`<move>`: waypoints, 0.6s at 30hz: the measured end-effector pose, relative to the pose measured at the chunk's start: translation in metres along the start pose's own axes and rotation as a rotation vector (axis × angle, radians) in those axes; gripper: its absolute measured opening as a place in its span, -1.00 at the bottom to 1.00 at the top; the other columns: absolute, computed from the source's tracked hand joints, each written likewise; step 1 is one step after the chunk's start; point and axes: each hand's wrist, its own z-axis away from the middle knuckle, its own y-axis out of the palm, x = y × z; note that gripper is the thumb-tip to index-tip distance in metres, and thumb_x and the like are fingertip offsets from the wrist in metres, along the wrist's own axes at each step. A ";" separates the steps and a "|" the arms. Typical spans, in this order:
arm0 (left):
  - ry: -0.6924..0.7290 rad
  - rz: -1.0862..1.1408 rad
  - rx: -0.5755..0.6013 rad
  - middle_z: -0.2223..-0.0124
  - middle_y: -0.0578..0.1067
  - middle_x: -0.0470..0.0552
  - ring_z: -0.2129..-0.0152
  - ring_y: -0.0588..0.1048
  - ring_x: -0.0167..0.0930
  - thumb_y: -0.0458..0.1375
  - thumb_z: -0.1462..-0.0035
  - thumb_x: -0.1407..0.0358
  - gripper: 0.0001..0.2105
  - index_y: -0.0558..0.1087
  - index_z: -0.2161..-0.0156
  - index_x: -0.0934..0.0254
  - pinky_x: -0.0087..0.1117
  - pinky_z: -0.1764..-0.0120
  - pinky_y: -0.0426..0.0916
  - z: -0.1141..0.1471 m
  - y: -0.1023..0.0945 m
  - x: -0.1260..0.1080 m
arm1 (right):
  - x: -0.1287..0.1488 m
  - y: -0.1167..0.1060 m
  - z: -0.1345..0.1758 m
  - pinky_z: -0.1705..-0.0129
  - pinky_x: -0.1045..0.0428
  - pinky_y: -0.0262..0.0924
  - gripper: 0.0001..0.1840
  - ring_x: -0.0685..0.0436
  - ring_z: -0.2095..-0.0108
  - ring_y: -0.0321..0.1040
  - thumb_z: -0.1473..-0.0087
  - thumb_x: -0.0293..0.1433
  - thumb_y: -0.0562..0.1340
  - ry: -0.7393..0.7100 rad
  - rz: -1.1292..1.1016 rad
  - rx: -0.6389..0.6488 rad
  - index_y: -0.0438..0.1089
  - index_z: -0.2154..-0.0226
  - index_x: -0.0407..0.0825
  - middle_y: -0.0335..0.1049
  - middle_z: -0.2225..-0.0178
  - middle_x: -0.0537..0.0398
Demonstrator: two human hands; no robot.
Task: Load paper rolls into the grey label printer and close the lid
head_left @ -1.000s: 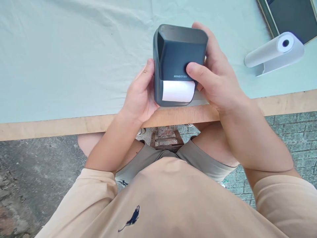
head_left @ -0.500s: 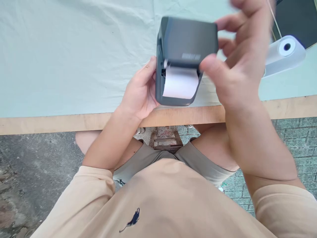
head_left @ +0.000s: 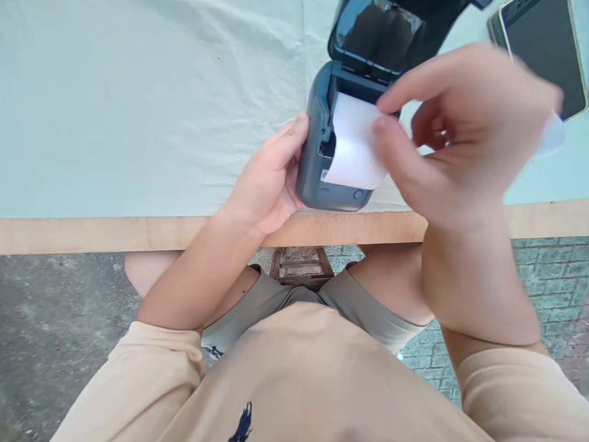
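Note:
A small dark grey label printer [head_left: 338, 199] is tilted over the near part of the table, its lid [head_left: 381, 34] swung up and back. White paper [head_left: 356, 144] lies in its open bay and curls over the front, beside a power button. My left hand [head_left: 276, 166] grips the printer's left side, thumb along the edge. Above the bay's right side is my right hand [head_left: 460, 129], slightly blurred. Its thumb and forefinger close on the paper's right edge, and the other fingers are curled. The inner part of the paper in the bay is partly hidden.
A phone-like device with a dark screen [head_left: 543, 52] lies at the upper right. A whitish translucent object [head_left: 550, 136] shows partly behind my right hand. Pale cloth [head_left: 138, 110] covers the table, and its bare wooden edge [head_left: 92, 234] runs in front of me.
The printer's lid went from shut to open, showing the bay. My right hand left the lid and came down to the paper. My left hand still holds the printer.

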 end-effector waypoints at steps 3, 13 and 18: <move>0.041 -0.033 0.056 0.26 0.55 -0.06 0.27 0.62 -0.44 0.05 -0.49 0.17 -0.71 0.54 0.11 0.31 -0.52 0.34 0.55 0.002 0.002 0.002 | 0.007 0.000 -0.001 0.32 -0.03 0.26 -0.83 -0.04 0.39 0.41 -0.10 -0.40 0.37 -0.041 0.183 0.096 0.52 0.20 0.08 0.61 0.22 0.17; 0.031 -0.064 0.099 0.34 0.48 -0.12 0.44 0.49 -0.65 0.09 -0.48 0.25 -0.74 0.55 0.18 0.35 -0.68 0.37 0.49 0.008 0.003 0.003 | 0.012 -0.014 -0.009 0.37 -0.13 0.12 -0.68 -0.26 0.29 0.48 -0.21 -0.27 0.33 0.090 0.531 0.435 0.42 -0.02 0.28 0.57 0.25 0.15; 0.062 -0.003 0.090 0.32 0.50 -0.15 0.41 0.52 -0.64 0.10 -0.48 0.29 -0.79 0.53 0.16 0.34 -0.65 0.31 0.47 0.005 0.005 0.002 | 0.014 -0.025 -0.001 0.20 -0.16 0.42 -0.64 -0.18 0.25 0.53 -0.18 -0.30 0.42 0.112 0.248 0.249 0.50 -0.03 0.29 0.60 0.16 0.18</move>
